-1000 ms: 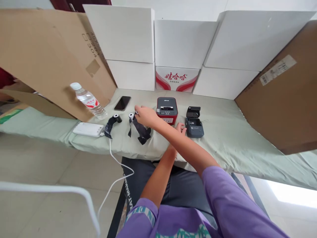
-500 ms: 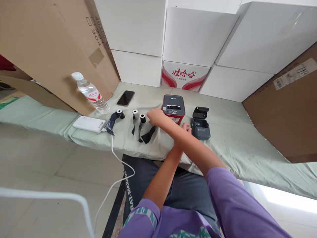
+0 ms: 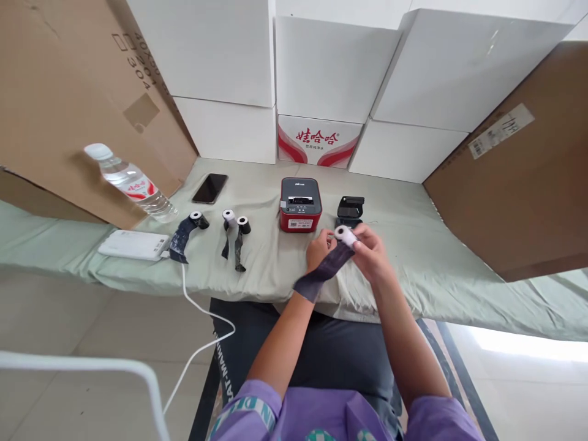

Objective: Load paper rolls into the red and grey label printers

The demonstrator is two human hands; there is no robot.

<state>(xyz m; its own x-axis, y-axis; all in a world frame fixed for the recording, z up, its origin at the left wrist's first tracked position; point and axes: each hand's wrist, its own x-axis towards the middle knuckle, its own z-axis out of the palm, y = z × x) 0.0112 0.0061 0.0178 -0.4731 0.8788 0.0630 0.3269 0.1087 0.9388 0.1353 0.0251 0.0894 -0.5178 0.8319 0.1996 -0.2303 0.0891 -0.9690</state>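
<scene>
My right hand grips a small white paper roll whose dark printed strip trails down to the left. My left hand touches that strip just below the roll. Both hands hover in front of a small dark printer with its lid up, partly hidden behind them. A red and grey printer stands just left of it. Three more rolls with dark strips lie further left: one near the power bank, and two side by side.
A black phone, a water bottle and a white power bank with a white cable sit at the left of the green-covered table. White boxes and brown cardboard sheets wall the back and sides.
My right hand left the rolls on the left and came back over to the dark printer holding one roll. My arms are uncrossed and both hands now meet at that roll.
</scene>
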